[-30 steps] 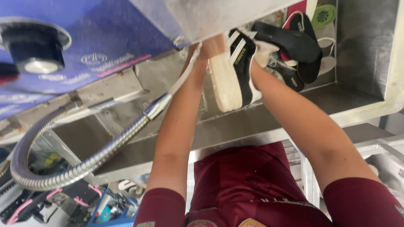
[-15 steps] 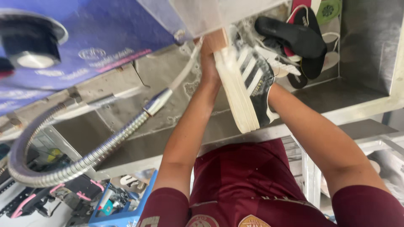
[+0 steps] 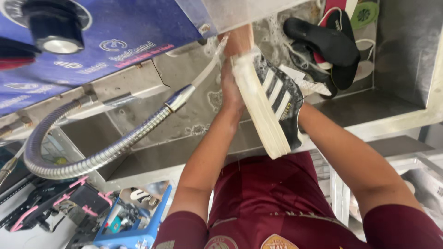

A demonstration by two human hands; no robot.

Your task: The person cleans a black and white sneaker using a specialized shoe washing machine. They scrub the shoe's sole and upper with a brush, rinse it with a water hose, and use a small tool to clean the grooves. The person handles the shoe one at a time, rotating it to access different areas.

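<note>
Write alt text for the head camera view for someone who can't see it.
Two hands hold a black sneaker with white stripes and a pale sole over a wet metal sink; the left hand presses the sole. A flexible metal hose curves in from the left, and dark insoles lie behind.

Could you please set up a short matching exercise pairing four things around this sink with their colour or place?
Things:
1. sneaker
2. flexible metal hose
3. machine panel
4. loose insoles

Descriptions:
a. blue, top left, with a black knob
b. black with white stripes and a pale sole, held over the sink between the left hand and the right arm
c. silver, curving from lower left toward the sink
d. dark, piled in the sink's far corner

Pairs: 1-b, 2-c, 3-a, 4-d
</note>
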